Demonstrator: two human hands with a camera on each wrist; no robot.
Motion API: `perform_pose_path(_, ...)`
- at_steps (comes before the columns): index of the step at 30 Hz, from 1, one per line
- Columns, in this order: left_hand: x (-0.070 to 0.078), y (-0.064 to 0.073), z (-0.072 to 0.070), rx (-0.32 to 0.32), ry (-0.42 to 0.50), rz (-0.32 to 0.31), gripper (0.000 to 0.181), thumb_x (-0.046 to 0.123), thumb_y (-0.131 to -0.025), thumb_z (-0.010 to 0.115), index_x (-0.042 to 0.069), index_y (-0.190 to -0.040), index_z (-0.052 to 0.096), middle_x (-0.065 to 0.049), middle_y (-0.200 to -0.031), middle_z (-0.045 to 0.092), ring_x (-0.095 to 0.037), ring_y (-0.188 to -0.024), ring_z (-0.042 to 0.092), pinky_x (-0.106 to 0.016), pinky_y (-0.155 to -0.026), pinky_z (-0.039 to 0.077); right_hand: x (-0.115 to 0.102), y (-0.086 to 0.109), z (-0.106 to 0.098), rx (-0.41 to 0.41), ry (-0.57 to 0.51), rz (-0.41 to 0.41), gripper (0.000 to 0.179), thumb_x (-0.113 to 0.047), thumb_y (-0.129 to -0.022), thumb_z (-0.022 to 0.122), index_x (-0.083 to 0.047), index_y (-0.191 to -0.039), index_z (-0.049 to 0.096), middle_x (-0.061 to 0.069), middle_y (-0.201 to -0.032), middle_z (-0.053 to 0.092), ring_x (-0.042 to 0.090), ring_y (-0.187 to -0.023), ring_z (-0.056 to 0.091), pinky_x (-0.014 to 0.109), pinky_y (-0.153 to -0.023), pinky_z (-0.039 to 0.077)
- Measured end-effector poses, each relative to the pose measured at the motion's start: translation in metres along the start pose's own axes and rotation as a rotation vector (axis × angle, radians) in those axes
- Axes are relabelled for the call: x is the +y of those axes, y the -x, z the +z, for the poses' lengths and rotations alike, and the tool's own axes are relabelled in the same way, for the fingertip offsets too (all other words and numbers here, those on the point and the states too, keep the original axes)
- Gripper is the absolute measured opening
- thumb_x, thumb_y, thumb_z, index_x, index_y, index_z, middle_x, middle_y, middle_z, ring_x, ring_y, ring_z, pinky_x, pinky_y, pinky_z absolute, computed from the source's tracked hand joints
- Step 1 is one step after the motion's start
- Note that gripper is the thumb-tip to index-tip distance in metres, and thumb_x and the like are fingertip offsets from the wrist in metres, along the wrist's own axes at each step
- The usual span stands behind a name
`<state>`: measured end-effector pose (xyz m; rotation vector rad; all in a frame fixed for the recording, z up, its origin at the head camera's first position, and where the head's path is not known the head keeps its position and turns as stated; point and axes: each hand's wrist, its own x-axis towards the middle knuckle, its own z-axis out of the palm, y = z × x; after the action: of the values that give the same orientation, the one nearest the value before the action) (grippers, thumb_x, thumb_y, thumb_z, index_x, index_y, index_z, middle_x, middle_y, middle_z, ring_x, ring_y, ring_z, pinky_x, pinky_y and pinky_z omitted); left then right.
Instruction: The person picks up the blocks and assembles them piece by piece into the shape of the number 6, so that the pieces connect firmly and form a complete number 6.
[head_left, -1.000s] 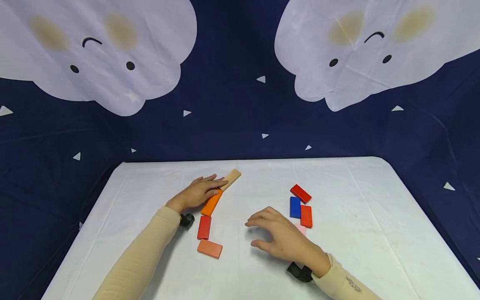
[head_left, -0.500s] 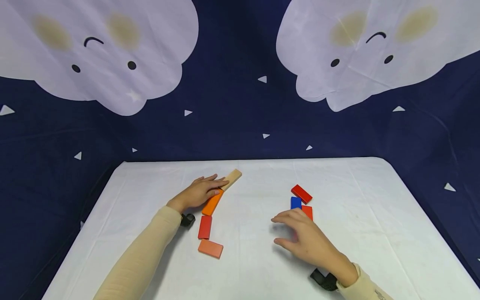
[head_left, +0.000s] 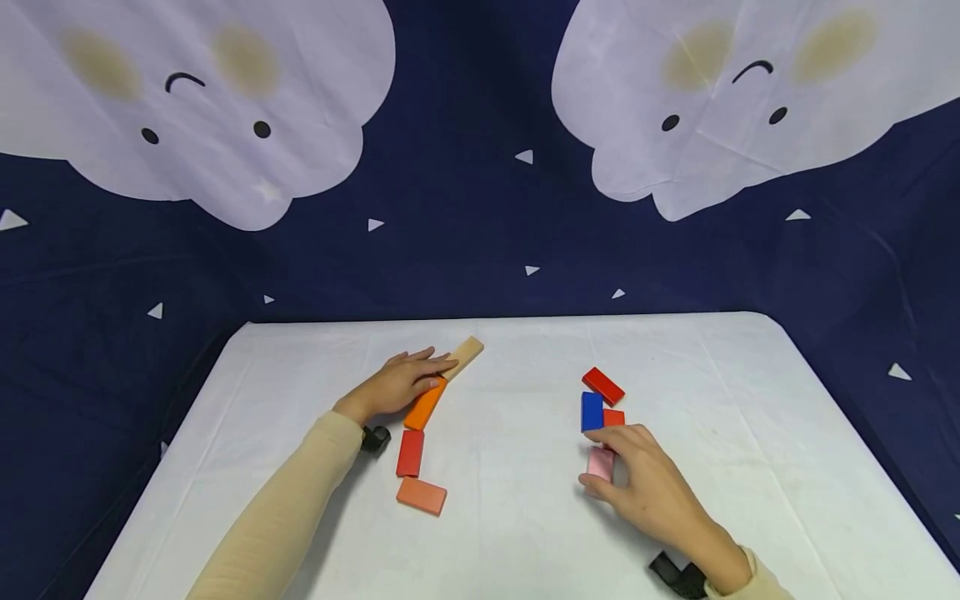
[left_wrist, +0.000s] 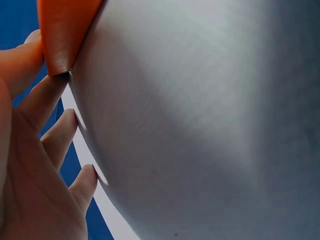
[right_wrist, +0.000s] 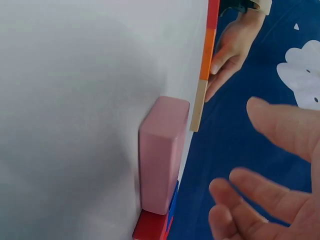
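Observation:
My left hand (head_left: 393, 388) rests with extended fingers at the join of a plain wooden block (head_left: 467, 353) and an orange block (head_left: 424, 406). In the left wrist view its fingers stand along the far side of the orange block (left_wrist: 65, 32). My right hand (head_left: 656, 483) is over a pink block (head_left: 600, 463), thumb on the near side and fingers on the far side. The right wrist view shows a gap between those parted fingers and the pink block (right_wrist: 162, 150), which lies on the table against a red block (right_wrist: 151, 225).
Below the orange block a red block (head_left: 410, 453) and a salmon block (head_left: 422, 496) continue the left row. Beyond the pink block lie a blue block (head_left: 592, 412) and another red block (head_left: 603, 386). The white table (head_left: 510, 533) ends at a dark cloud-patterned cloth (head_left: 465, 250).
My right hand has moved right from the middle of the table, and its thumb and fingers now frame the pink block. My left hand has stayed in place.

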<state>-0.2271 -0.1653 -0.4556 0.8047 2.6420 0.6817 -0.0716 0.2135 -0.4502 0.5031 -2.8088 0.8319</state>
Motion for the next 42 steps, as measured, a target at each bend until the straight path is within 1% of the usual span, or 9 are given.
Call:
perform_pose_path(5, 0.0003, -0.0003, 0.0005, 0.005, 0.000, 0.005, 0.046, 0.023, -0.107, 0.049, 0.020, -0.153, 0.046, -0.004, -0.157, 0.041, -0.031, -0.151, 0.024, -0.060, -0.120, 0.011, 0.0000, 0.0042, 0.0000, 0.009, 0.043, 0.042, 0.059, -0.031, -0.074, 0.091, -0.008, -0.124, 0.069, -0.001, -0.115, 0.068, 0.017, -0.105, 0.054, 0.043, -0.089, 0.050)
perform_pose_path(9, -0.0002, -0.0006, 0.0011, 0.007, -0.007, 0.011, 0.046, 0.024, -0.107, 0.049, 0.019, -0.153, 0.046, -0.003, -0.157, 0.041, -0.031, -0.151, 0.024, -0.060, -0.120, 0.011, 0.0000, 0.0071, 0.0018, 0.018, 0.088, 0.039, 0.060, -0.033, -0.073, 0.091, -0.005, -0.121, 0.070, 0.003, -0.113, 0.068, 0.021, -0.104, 0.055, 0.044, -0.088, 0.051)
perform_pose_path(14, 0.0004, 0.0007, 0.0005, 0.009, -0.020, 0.021, 0.046, 0.025, -0.107, 0.049, 0.019, -0.153, 0.046, -0.004, -0.157, 0.041, -0.033, -0.151, 0.024, -0.062, -0.120, 0.012, -0.0004, 0.0086, 0.0044, 0.030, 0.150, 0.034, 0.058, -0.035, -0.071, 0.091, -0.002, -0.115, 0.071, 0.007, -0.106, 0.067, 0.025, -0.100, 0.055, 0.044, -0.086, 0.050)
perform_pose_path(18, 0.0004, 0.0010, 0.0006, 0.007, -0.020, 0.020, 0.046, 0.024, -0.107, 0.049, 0.019, -0.153, 0.046, -0.005, -0.157, 0.041, -0.033, -0.150, 0.025, -0.062, -0.120, 0.012, -0.0016, 0.0081, 0.0060, 0.019, 0.191, 0.047, 0.057, -0.038, -0.071, 0.091, -0.002, -0.111, 0.073, 0.008, -0.101, 0.064, 0.027, -0.096, 0.054, 0.043, -0.082, 0.050)
perform_pose_path(22, 0.0004, 0.0003, 0.0006, -0.001, -0.013, 0.010, 0.046, 0.024, -0.107, 0.049, 0.020, -0.153, 0.046, -0.002, -0.158, 0.040, -0.030, -0.151, 0.024, -0.060, -0.121, 0.011, -0.0031, 0.0074, 0.0066, -0.014, 0.212, 0.066, 0.057, -0.040, -0.071, 0.091, -0.001, -0.110, 0.074, 0.009, -0.099, 0.062, 0.027, -0.094, 0.052, 0.042, -0.081, 0.049)
perform_pose_path(26, 0.0012, 0.0008, 0.0000, 0.006, -0.022, 0.018, 0.046, 0.024, -0.107, 0.049, 0.019, -0.153, 0.047, -0.004, -0.157, 0.041, -0.033, -0.151, 0.025, -0.062, -0.120, 0.012, -0.0029, 0.0073, 0.0067, -0.048, 0.207, 0.067, 0.056, -0.037, -0.071, 0.091, -0.002, -0.111, 0.074, 0.009, -0.102, 0.061, 0.027, -0.097, 0.051, 0.042, -0.083, 0.049)
perform_pose_path(33, 0.0009, 0.0011, 0.0001, 0.013, -0.016, 0.022, 0.046, 0.024, -0.107, 0.050, 0.019, -0.153, 0.047, -0.006, -0.157, 0.041, -0.034, -0.150, 0.025, -0.063, -0.119, 0.011, 0.0006, 0.0093, 0.0076, -0.079, 0.144, -0.009, 0.053, -0.033, -0.071, 0.092, -0.008, -0.114, 0.073, 0.004, -0.115, 0.061, 0.024, -0.106, 0.050, 0.043, -0.089, 0.048)
perform_pose_path(40, 0.0004, 0.0007, -0.0002, 0.003, -0.022, 0.013, 0.046, 0.026, -0.107, 0.049, 0.020, -0.153, 0.046, -0.004, -0.158, 0.040, -0.032, -0.151, 0.024, -0.061, -0.120, 0.011, 0.0014, 0.0090, 0.0065, -0.115, 0.127, -0.014, 0.057, -0.032, -0.069, 0.093, -0.007, -0.116, 0.072, 0.003, -0.118, 0.063, 0.021, -0.109, 0.051, 0.044, -0.093, 0.050)
perform_pose_path(42, 0.0008, 0.0010, -0.0004, 0.008, -0.021, 0.022, 0.046, 0.025, -0.107, 0.049, 0.019, -0.152, 0.047, -0.005, -0.157, 0.041, -0.033, -0.150, 0.025, -0.062, -0.119, 0.012, 0.0010, 0.0087, 0.0064, -0.120, 0.127, -0.017, 0.057, -0.032, -0.069, 0.093, -0.006, -0.116, 0.072, 0.003, -0.117, 0.063, 0.021, -0.109, 0.051, 0.044, -0.094, 0.050)
